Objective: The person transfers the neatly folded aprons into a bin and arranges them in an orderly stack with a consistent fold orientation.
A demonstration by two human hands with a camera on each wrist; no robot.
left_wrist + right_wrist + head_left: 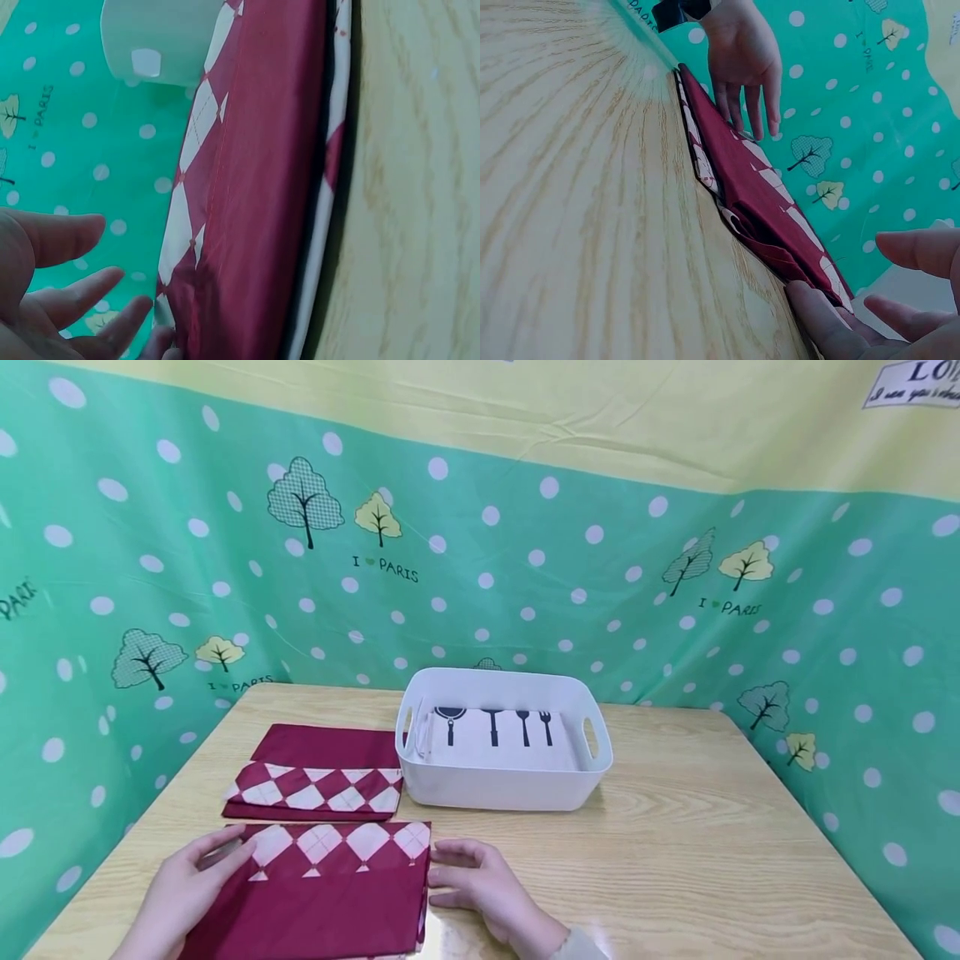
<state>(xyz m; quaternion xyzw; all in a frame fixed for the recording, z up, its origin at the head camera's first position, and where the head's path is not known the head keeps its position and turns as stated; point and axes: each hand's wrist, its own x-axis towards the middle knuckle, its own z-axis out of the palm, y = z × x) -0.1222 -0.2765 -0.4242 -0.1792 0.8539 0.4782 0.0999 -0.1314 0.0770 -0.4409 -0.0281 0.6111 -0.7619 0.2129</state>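
Folded maroon cloth with a white argyle band [330, 885] is lying nearest the viewer, flat on the wooden table [712, 877], and is being flanked at both ends. Its left edge is being touched by the left hand [187, 889], whose fingers are lying straight and relaxed over the fabric; nothing is being gripped. Its right edge is being met by the right hand [480, 881], fingers extended and pressed flat against the folded layers; again nothing is being pinched.

A second folded argyle cloth [318, 772] is resting just behind the first, beside the white plastic basket [502, 781], in which a white cloth printed with utensils [498, 735] is lying.

Risks are being judged as follows. In the right wrist view the layers at the right edge are gaping slightly, so the fold is judged likely to spring open if the cloth is lifted by flat fingers alone. The fabric is appearing smooth, so layers may be sliding against each other. Any sweep toward the basket is being judged liable to drag across the second cloth and disturb its fold.
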